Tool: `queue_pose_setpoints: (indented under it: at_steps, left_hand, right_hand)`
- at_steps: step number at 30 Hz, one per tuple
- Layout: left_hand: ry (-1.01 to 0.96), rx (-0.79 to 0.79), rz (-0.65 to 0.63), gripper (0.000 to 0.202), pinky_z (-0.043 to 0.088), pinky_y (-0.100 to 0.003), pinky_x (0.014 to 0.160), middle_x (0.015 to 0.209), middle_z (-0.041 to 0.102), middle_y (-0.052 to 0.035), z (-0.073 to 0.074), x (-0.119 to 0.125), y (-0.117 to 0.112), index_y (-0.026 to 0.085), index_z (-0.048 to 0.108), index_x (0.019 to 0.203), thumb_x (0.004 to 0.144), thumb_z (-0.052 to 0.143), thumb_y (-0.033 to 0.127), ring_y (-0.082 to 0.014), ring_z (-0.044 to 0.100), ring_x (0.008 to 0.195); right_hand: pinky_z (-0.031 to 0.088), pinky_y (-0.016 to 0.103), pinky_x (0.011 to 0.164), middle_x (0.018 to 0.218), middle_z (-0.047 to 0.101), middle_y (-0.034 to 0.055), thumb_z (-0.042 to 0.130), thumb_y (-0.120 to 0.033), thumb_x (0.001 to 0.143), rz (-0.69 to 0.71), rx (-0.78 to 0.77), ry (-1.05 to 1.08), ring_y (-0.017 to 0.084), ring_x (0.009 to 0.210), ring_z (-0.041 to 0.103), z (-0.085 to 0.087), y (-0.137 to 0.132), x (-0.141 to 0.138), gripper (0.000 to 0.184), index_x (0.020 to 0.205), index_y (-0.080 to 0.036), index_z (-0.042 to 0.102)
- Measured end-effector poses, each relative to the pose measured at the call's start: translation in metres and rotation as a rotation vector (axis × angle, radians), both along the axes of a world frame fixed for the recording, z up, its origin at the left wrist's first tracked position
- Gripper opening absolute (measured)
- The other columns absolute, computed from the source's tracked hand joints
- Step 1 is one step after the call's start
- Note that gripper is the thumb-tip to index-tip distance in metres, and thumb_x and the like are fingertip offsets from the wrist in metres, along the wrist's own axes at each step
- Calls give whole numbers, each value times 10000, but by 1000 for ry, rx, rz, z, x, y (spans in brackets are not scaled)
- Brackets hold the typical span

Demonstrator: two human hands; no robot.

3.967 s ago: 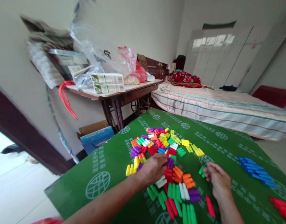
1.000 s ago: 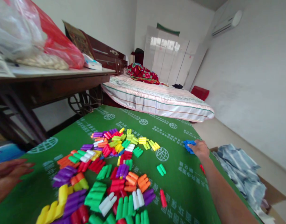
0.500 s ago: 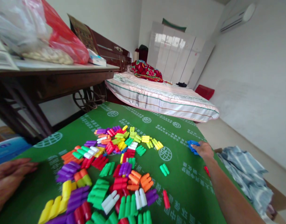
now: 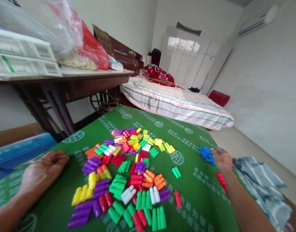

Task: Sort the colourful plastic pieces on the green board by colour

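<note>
My right hand (image 4: 222, 160) is at the right side of the green table (image 4: 191, 199), its fingertips beside a cluster of blue plastic pen-cap-like pieces (image 4: 207, 155). The thumb and fingers look apart, with nothing seen between them. Close to my right forearm lie some red pieces (image 4: 222, 182), partly hidden by it. My left hand (image 4: 45, 170) rests at the left part of the table with its fingers curled together, nothing visible in them. Between the hands spreads a loose heap of pieces in several colours, including green ones (image 4: 117, 185), yellow ones (image 4: 83, 194) and purple ones (image 4: 80, 213).
A lone green pair (image 4: 176, 172) and a red piece (image 4: 178, 199) lie apart from the heap. A sewing-machine table (image 4: 97, 77) with plastic bags stands at left. The bed (image 4: 177, 100) is beyond the table; striped cloth (image 4: 261, 183) hangs at right.
The view has swung left, so more of my left hand and forearm shows. My right fingers have drawn back from the blue pieces, and more of those and of the red pieces is visible.
</note>
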State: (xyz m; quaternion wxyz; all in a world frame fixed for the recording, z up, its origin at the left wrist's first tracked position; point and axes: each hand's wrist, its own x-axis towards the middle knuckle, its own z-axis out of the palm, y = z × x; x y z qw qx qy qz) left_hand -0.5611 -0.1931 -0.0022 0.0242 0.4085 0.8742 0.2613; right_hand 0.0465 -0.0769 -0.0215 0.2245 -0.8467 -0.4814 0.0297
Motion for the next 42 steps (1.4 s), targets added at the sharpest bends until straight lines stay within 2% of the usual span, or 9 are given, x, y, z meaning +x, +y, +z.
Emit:
queue_pose_setpoints:
  at_steps: [3,8,13,18,23,27,30,37,42]
  left_hand:
    - [-33,-77,-30,288,427,-192,687,928,700,-25,-10,-6,-1,167,566,1041,791,502,296,-159,618,837]
    - [2,-41,-135,326,428,-207,674,933,684,-39,-18,-2,-12,146,552,1064,807,439,311,-170,627,828]
    - [12,-24,-84,277,430,-222,648,896,689,-25,-27,-2,-13,198,563,1007,787,429,300,-178,638,805]
    - [-24,3,-94,276,436,-226,659,897,689,-23,-30,0,-15,211,557,1009,783,422,296,-175,640,814]
    - [-50,40,-108,275,436,-238,663,919,693,-38,-30,2,-18,194,567,1007,788,425,280,-184,640,818]
    - [-55,42,-103,276,437,-239,672,907,697,-37,-31,2,-19,200,570,1019,792,427,261,-183,641,818]
    - [-49,44,-109,269,436,-233,660,899,698,-32,-32,2,-19,205,570,1015,793,430,263,-180,642,814]
    - [-22,-51,-106,322,424,-243,661,974,688,-47,-26,-3,-17,194,548,1078,827,410,340,-205,634,879]
    - [-29,-127,-134,366,418,-244,685,1051,672,-55,-20,-11,-9,182,520,1125,832,414,376,-212,616,915]
  right_hand:
    - [479,440,838,1066,656,166,384,-449,824,84,69,21,331,1008,608,4,-9,-19,461,1088,-169,637]
    - [470,378,841,1006,671,141,424,-390,797,337,141,40,276,937,627,7,-14,-80,332,943,-217,667]
    - [463,309,852,1007,661,43,475,-375,789,696,154,41,207,911,616,14,-25,-177,247,894,-248,659]
    - [437,296,853,986,635,52,432,-244,850,1190,192,-131,187,943,571,22,-48,-284,245,873,-230,675]
    - [372,373,957,1139,572,79,493,-176,823,1344,153,-327,240,1166,436,13,-45,-354,232,919,-240,694]
    - [318,450,998,1304,472,59,550,-129,753,1349,49,-347,291,1321,263,-2,-29,-371,311,986,-278,693]
    - [288,478,1016,1349,434,45,596,-153,732,1348,7,-329,300,1346,217,-6,-24,-373,286,963,-286,699]
    - [275,505,1016,1393,387,77,624,-214,756,1339,-33,-324,314,1364,166,8,-36,-379,187,927,-238,697]
    - [306,458,1003,1347,416,79,603,-261,802,1348,40,-410,280,1328,235,19,-34,-374,158,932,-221,683]
